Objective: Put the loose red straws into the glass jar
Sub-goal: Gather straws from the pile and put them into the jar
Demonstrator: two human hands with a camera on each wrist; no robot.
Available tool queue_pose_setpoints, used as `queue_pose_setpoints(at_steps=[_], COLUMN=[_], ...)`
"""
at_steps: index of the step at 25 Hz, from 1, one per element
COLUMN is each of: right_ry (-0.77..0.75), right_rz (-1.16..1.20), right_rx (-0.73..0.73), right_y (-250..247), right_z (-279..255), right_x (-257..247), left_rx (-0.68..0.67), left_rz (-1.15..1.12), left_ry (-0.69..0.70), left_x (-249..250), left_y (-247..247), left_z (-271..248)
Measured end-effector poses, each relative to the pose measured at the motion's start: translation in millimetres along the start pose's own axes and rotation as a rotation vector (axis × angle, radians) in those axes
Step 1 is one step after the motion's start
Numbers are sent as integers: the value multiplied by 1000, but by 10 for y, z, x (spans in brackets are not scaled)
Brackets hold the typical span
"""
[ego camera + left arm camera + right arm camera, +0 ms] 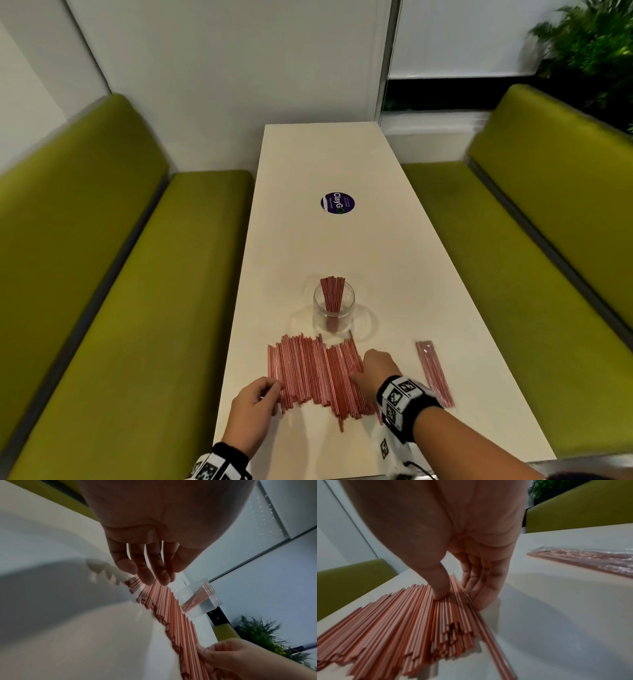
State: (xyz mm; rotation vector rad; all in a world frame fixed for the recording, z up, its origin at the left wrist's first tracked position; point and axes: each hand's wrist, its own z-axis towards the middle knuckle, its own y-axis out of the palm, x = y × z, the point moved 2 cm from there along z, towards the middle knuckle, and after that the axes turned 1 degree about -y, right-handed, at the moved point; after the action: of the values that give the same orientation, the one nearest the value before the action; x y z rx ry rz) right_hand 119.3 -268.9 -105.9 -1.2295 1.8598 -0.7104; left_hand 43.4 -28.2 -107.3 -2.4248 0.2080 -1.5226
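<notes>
A wide fan of loose red straws point(315, 373) lies on the white table point(329, 164) near its front edge. Just behind it stands the glass jar point(334, 310), upright, with several straws in it. My left hand point(274, 390) rests at the fan's left edge; in the left wrist view its fingers point(150, 577) are nearly straight, their tips on the straws point(173, 609), with the jar point(199, 597) beyond. My right hand point(359, 371) is at the fan's right edge. There its thumb point(441, 592) presses down on the straws point(399, 622) while its straight fingers point(482, 588) stand against the pile's side.
A clear packet of red straws point(435, 373) lies to the right of my right hand. A round purple sticker point(337, 202) marks the table's middle. Green benches point(102, 308) flank both long sides, and a plant point(589, 48) stands at the far right.
</notes>
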Motion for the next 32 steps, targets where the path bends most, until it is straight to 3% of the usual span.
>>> queue_pose_setpoints(at_steps=[4,11,28,32], right_ry=[7,56,-29,-81], right_rz=[1,157,448,435], right_rx=[5,0,0,61], right_y=[15,26,141,-5], right_z=[33,128,110,-43], right_x=[-44,92,381,280], left_rx=[15,11,10,-16], left_rz=[36,-5,3,-23], left_ry=[67,67,75,58], left_x=[134,72,95,203], left_y=[-42,-59,6,69], left_z=[-4,-71,-10,-15])
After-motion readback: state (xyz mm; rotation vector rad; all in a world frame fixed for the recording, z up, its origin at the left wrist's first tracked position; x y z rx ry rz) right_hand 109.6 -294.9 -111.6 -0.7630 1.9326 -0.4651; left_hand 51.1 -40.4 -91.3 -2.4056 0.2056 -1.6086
